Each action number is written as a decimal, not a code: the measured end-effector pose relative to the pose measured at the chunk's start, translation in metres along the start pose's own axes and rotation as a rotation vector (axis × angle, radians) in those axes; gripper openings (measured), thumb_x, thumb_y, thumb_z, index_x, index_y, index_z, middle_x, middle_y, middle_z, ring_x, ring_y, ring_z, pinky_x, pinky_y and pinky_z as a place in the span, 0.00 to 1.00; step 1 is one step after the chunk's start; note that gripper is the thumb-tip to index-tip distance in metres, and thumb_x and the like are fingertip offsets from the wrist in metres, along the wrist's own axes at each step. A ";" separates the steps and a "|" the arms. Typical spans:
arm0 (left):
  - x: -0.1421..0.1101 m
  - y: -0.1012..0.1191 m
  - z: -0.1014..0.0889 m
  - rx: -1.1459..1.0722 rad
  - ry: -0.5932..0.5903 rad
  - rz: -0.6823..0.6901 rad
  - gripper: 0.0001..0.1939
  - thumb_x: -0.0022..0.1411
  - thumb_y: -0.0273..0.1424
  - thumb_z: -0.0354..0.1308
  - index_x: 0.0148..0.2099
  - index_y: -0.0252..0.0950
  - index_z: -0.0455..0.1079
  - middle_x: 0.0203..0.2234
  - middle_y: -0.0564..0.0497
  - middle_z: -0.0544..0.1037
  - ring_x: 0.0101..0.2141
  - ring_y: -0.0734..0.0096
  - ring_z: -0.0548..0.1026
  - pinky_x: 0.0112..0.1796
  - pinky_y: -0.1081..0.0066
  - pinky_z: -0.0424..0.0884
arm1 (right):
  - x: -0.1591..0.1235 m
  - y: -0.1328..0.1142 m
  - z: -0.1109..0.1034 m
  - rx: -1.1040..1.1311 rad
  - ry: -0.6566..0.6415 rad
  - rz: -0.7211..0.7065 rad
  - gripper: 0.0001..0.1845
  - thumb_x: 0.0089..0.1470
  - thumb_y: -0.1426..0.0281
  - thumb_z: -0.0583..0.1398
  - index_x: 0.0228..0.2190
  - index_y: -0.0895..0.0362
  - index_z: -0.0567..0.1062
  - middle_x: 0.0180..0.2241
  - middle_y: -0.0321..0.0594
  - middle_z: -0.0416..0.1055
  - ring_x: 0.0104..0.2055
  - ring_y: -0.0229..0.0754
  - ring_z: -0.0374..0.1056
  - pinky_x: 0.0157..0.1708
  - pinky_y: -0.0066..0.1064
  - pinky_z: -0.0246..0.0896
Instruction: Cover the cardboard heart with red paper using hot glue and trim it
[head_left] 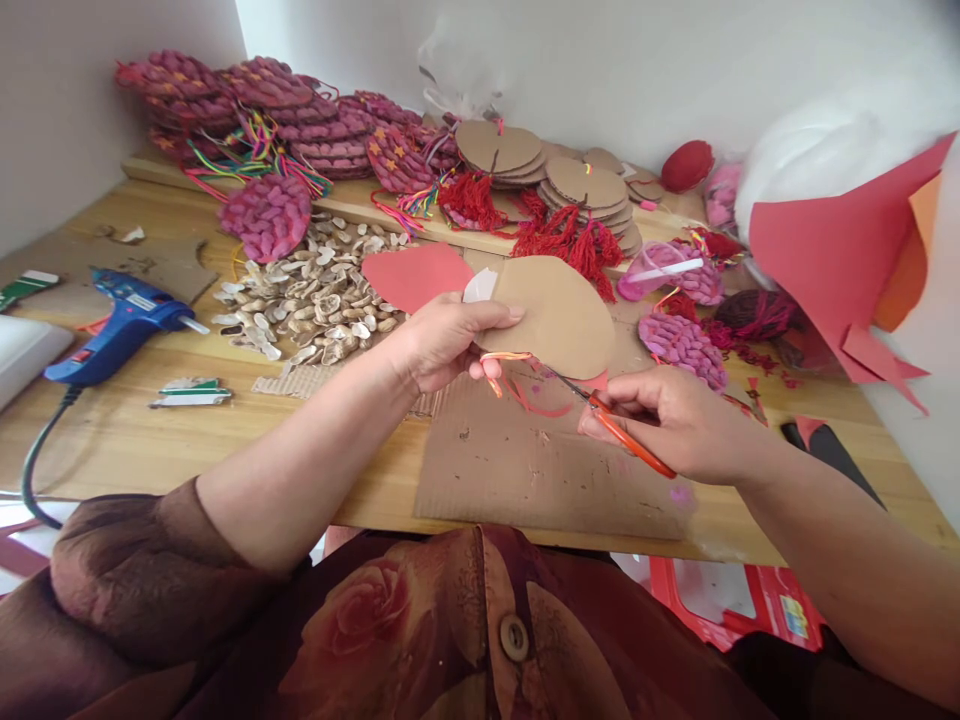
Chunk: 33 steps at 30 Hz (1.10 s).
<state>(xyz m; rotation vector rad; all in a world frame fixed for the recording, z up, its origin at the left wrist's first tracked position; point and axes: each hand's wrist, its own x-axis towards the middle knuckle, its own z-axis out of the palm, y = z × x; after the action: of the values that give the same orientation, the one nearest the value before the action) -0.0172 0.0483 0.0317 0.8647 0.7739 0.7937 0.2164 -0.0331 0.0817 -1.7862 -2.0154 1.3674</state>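
Near the middle of the head view, my left hand (450, 345) is closed on a round tan cardboard disc (564, 312), thumb lying on its face. A thin orange-red strip (504, 357) hangs by its fingers at the disc's lower edge. My right hand (652, 415) grips orange-handled scissors (630, 445), whose blades point left to the disc's lower rim. Whether the blades are parted is too small to tell. Behind the left hand lies a red sheet (417, 277) with a small white piece (481, 285) beside it.
A blue glue gun (124, 325) lies at left, its cord running off the table edge. Peanut shells (322, 290) are heaped behind my left arm. Pink decorated discs (330, 135) and cardboard discs (502, 150) are stacked along the back. Red sheets (840, 255) lean at right. A cardboard mat (540, 480) lies below my hands.
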 end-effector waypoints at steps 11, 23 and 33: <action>0.000 -0.002 0.001 -0.003 0.014 -0.002 0.06 0.55 0.27 0.63 0.34 0.28 0.73 0.18 0.47 0.78 0.11 0.73 0.70 0.10 0.80 0.58 | 0.002 0.002 0.003 -0.038 0.038 -0.019 0.23 0.52 0.49 0.63 0.22 0.55 0.73 0.18 0.32 0.55 0.21 0.34 0.48 0.20 0.32 0.39; 0.001 -0.002 0.003 0.000 0.049 -0.023 0.06 0.55 0.28 0.63 0.33 0.27 0.74 0.15 0.47 0.75 0.11 0.73 0.69 0.10 0.78 0.57 | 0.003 0.004 0.007 -0.035 0.064 -0.063 0.24 0.53 0.50 0.63 0.19 0.55 0.68 0.17 0.32 0.54 0.20 0.33 0.47 0.19 0.31 0.37; 0.001 -0.003 0.002 -0.021 0.034 -0.019 0.07 0.56 0.28 0.63 0.32 0.27 0.73 0.17 0.47 0.77 0.11 0.73 0.70 0.10 0.79 0.58 | 0.005 0.003 0.010 0.026 0.054 0.025 0.23 0.49 0.49 0.65 0.22 0.57 0.73 0.19 0.33 0.58 0.21 0.34 0.51 0.20 0.29 0.42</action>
<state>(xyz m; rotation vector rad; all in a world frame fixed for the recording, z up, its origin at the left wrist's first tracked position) -0.0137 0.0473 0.0298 0.8253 0.8016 0.8001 0.2108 -0.0348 0.0715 -1.8231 -1.9454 1.3314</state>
